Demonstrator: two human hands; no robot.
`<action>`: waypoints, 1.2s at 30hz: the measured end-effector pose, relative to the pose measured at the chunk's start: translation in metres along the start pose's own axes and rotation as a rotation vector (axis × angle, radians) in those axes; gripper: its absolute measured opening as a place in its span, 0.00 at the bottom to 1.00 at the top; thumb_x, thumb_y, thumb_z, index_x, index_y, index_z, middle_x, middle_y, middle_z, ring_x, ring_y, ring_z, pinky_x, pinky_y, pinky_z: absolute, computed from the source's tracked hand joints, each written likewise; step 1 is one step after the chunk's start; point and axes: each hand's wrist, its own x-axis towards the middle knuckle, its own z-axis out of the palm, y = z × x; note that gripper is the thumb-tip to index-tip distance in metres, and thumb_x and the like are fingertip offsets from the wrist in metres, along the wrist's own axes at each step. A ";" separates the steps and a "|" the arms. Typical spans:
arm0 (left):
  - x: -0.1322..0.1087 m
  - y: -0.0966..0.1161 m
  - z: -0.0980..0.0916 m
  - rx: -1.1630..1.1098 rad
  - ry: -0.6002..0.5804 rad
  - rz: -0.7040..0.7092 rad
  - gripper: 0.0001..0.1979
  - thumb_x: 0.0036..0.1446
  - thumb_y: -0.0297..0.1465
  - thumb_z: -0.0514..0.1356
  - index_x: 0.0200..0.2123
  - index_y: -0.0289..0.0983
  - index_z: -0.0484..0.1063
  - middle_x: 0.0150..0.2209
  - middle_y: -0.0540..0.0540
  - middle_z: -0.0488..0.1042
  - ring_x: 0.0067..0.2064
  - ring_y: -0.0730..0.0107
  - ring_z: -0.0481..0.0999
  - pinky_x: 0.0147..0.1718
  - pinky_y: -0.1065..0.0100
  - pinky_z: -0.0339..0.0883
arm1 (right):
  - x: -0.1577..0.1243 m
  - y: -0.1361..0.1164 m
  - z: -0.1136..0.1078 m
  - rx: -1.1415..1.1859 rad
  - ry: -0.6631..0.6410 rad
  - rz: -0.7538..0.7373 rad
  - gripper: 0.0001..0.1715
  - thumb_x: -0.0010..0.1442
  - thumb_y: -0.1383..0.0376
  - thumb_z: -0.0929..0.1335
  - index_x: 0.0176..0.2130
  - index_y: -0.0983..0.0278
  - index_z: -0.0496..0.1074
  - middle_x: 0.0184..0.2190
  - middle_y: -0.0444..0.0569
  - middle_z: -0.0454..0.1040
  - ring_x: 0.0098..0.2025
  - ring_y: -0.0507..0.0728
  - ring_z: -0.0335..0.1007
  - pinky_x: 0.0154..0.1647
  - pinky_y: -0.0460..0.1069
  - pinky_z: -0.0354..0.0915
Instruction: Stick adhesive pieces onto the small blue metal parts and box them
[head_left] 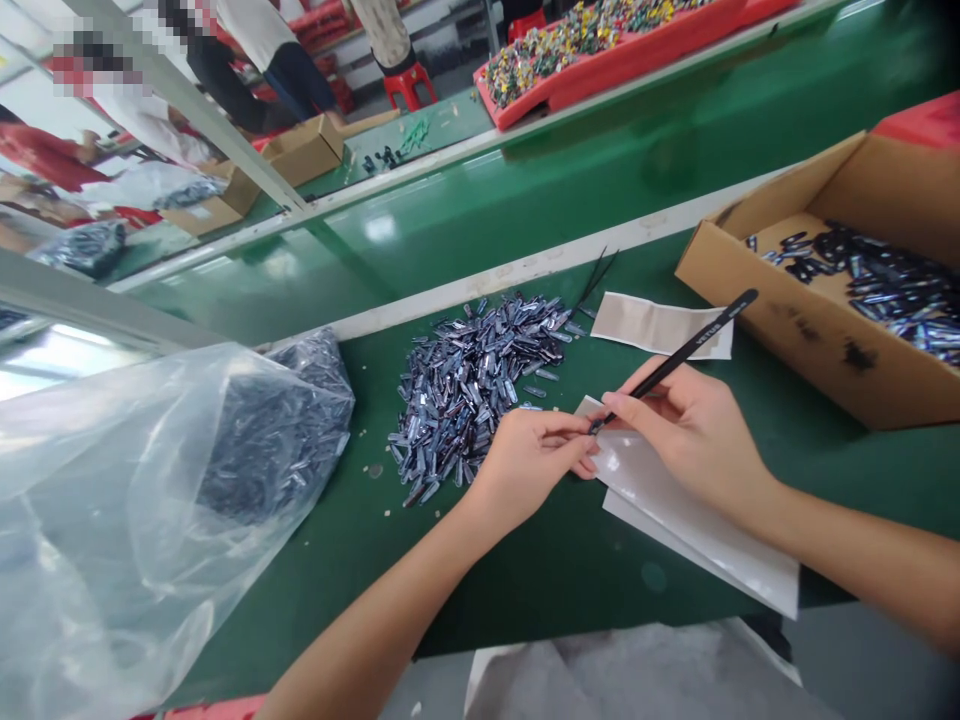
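Observation:
My right hand (694,420) is closed round black tweezers (675,358) with white lettering. Their tips point down and left to the fingertips of my left hand (536,450). That hand is pinched on a small dark piece, mostly hidden by the fingers; it may be one of the pile's parts. Beneath both hands lie glossy whitish sheets (697,520), one overlapping another. Just left of them a heap of small dark, shiny plastic pieces (472,390) is spread on the green table (525,590). Beyond my right hand rests a beige paper strip (637,322).
An open cardboard box (795,330) at right holds dark glossy parts. At left a clear plastic bag (135,480) contains more dark pieces. Behind runs a green conveyor belt (420,225), with a red tray (555,95) of colourful parts beyond. Several people work in the background.

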 end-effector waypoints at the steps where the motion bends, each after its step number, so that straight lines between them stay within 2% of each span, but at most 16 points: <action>1: 0.000 0.000 0.000 -0.003 -0.002 0.000 0.04 0.49 0.22 0.62 0.32 0.28 0.75 0.24 0.48 0.77 0.23 0.77 0.76 0.27 0.76 0.74 | 0.000 0.000 0.000 -0.013 0.000 -0.009 0.07 0.56 0.67 0.70 0.28 0.63 0.69 0.25 0.43 0.78 0.28 0.53 0.76 0.28 0.45 0.70; 7: -0.002 0.000 0.000 -0.009 -0.007 -0.003 0.04 0.49 0.22 0.62 0.32 0.28 0.75 0.23 0.47 0.77 0.23 0.77 0.76 0.26 0.77 0.74 | 0.000 0.001 0.001 -0.074 0.005 -0.036 0.07 0.56 0.67 0.70 0.27 0.63 0.69 0.24 0.44 0.78 0.28 0.54 0.76 0.26 0.46 0.70; 11: -0.002 -0.001 -0.001 -0.065 -0.030 0.000 0.04 0.49 0.23 0.63 0.31 0.28 0.75 0.24 0.47 0.76 0.23 0.76 0.76 0.26 0.76 0.74 | -0.003 0.003 0.001 -0.125 0.025 -0.118 0.06 0.57 0.67 0.69 0.28 0.62 0.68 0.24 0.43 0.77 0.26 0.53 0.76 0.25 0.45 0.69; 13: -0.003 0.000 -0.001 -0.119 -0.047 -0.010 0.06 0.49 0.24 0.64 0.32 0.27 0.75 0.24 0.46 0.77 0.24 0.74 0.77 0.27 0.75 0.75 | -0.006 0.007 0.001 -0.189 0.033 -0.211 0.05 0.58 0.67 0.69 0.30 0.62 0.68 0.24 0.43 0.76 0.25 0.52 0.74 0.24 0.45 0.68; 15: -0.004 0.002 -0.002 -0.170 -0.058 -0.023 0.07 0.49 0.26 0.64 0.33 0.27 0.75 0.25 0.45 0.77 0.26 0.73 0.78 0.29 0.73 0.76 | -0.009 0.011 0.001 -0.252 0.036 -0.371 0.04 0.58 0.68 0.69 0.31 0.62 0.69 0.25 0.43 0.75 0.27 0.52 0.74 0.26 0.46 0.69; 18: -0.006 0.007 -0.002 -0.194 -0.060 -0.021 0.09 0.51 0.28 0.64 0.33 0.26 0.75 0.26 0.44 0.77 0.27 0.72 0.78 0.31 0.72 0.76 | -0.012 0.016 0.002 -0.249 0.036 -0.645 0.07 0.57 0.73 0.68 0.33 0.61 0.70 0.29 0.45 0.75 0.34 0.55 0.76 0.33 0.48 0.71; 20: -0.007 0.009 -0.001 -0.180 -0.052 -0.001 0.09 0.51 0.29 0.64 0.32 0.26 0.75 0.27 0.43 0.77 0.27 0.72 0.78 0.31 0.72 0.76 | -0.013 0.017 0.003 -0.207 0.031 -0.723 0.10 0.56 0.75 0.68 0.35 0.61 0.71 0.30 0.46 0.76 0.38 0.56 0.76 0.36 0.50 0.72; 22: -0.007 0.010 0.000 -0.154 -0.035 0.022 0.09 0.50 0.29 0.65 0.31 0.27 0.75 0.26 0.44 0.77 0.26 0.71 0.78 0.30 0.71 0.76 | -0.015 0.016 0.002 -0.169 0.027 -0.688 0.11 0.55 0.75 0.69 0.36 0.60 0.71 0.32 0.46 0.76 0.39 0.57 0.76 0.36 0.52 0.73; 27: -0.006 0.006 -0.002 -0.013 -0.017 0.076 0.07 0.50 0.29 0.63 0.30 0.28 0.75 0.23 0.46 0.75 0.24 0.72 0.77 0.28 0.71 0.76 | -0.016 0.010 0.000 -0.068 0.019 -0.423 0.07 0.57 0.70 0.69 0.35 0.58 0.70 0.33 0.47 0.75 0.37 0.58 0.75 0.34 0.54 0.73; 30: -0.002 0.011 -0.009 0.163 -0.024 0.159 0.06 0.51 0.28 0.60 0.30 0.30 0.74 0.22 0.46 0.75 0.25 0.71 0.77 0.28 0.70 0.75 | -0.011 0.006 0.001 0.154 0.059 -0.213 0.03 0.58 0.65 0.69 0.35 0.59 0.68 0.33 0.46 0.75 0.35 0.57 0.77 0.37 0.54 0.75; 33: 0.008 0.038 -0.009 0.466 0.047 0.379 0.06 0.52 0.27 0.58 0.27 0.31 0.74 0.24 0.46 0.75 0.27 0.71 0.77 0.30 0.71 0.73 | -0.003 0.006 0.002 0.343 0.107 -0.006 0.09 0.58 0.60 0.70 0.35 0.60 0.67 0.30 0.45 0.75 0.32 0.57 0.78 0.37 0.54 0.76; 36: 0.027 0.086 0.015 0.746 0.085 0.684 0.09 0.52 0.24 0.57 0.22 0.31 0.72 0.24 0.48 0.74 0.33 0.71 0.76 0.33 0.73 0.70 | 0.005 0.008 0.002 0.305 -0.012 0.124 0.13 0.55 0.58 0.72 0.33 0.62 0.66 0.24 0.44 0.75 0.26 0.55 0.77 0.29 0.50 0.75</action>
